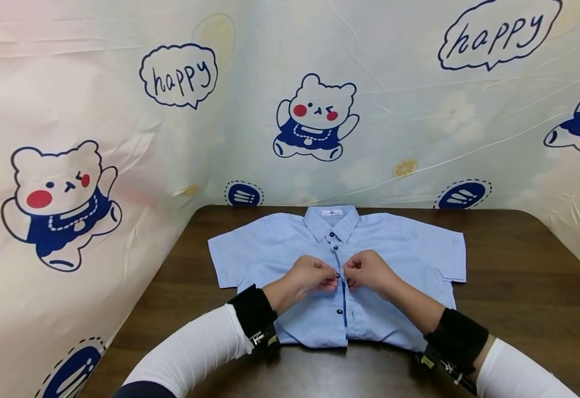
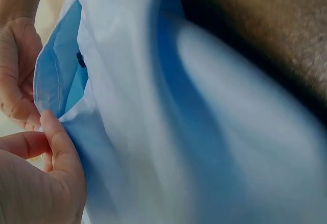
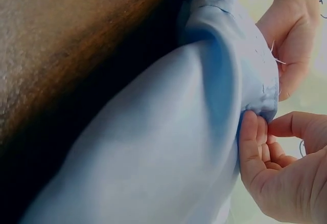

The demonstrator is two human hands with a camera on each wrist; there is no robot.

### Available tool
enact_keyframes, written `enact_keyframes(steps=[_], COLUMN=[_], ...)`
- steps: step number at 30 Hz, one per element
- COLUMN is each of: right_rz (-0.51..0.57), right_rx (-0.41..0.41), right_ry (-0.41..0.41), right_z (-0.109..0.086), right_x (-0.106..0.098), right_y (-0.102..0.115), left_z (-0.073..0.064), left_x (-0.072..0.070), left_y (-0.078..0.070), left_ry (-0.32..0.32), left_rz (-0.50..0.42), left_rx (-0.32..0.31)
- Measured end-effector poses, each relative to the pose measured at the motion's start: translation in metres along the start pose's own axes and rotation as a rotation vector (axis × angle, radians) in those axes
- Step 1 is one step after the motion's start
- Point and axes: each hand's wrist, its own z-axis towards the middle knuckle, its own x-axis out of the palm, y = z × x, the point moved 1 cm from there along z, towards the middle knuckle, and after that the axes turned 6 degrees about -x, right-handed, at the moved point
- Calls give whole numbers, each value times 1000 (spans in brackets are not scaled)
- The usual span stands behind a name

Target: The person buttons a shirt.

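Note:
A light blue short-sleeved shirt (image 1: 280, 237) lies front up, its collar (image 1: 346, 224) away from me. Dark buttons run down its front, among them a lower button (image 1: 339, 312). At mid-chest, my left hand (image 1: 314, 275) pinches the front edge beside a dark button (image 1: 338, 275). Close by on the right, my right hand (image 1: 368, 269) pinches the facing edge between thumb and fingers. The left wrist view shows the front gaping between both hands, with a button (image 2: 81, 59) inside the gap. Loose threads (image 3: 276, 55) stick out from the cloth in the right wrist view.
The shirt lies on a dark brown wooden table (image 1: 508, 254). Behind and beside the table hangs a pale printed curtain (image 1: 399, 121) with bears and lettering. Black straps with small devices circle both wrists, below white sleeves (image 1: 195, 342).

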Motion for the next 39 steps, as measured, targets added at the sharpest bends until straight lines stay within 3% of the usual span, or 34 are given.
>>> enact_keyframes(steps=[11, 19, 25, 32, 39], right_rz=[44, 228, 129, 53, -19], right_rx=[-6, -21, -49, -63, -107], right_ry=[30, 88, 70, 11, -12], right_z=[1, -2, -3, -3, -3], right_x=[1, 1, 2, 6, 5], right_y=[-4, -5, -7, -6, -10], left_z=[-4, -2, -1, -2, 0], left_x=[1, 2, 3, 1, 6], left_y=[1, 3, 5, 4, 2], left_ry=[1, 45, 44, -38, -76], left_rz=[0, 10, 30, 15, -13], left_rx=[-17, -11, -19, 9, 3])
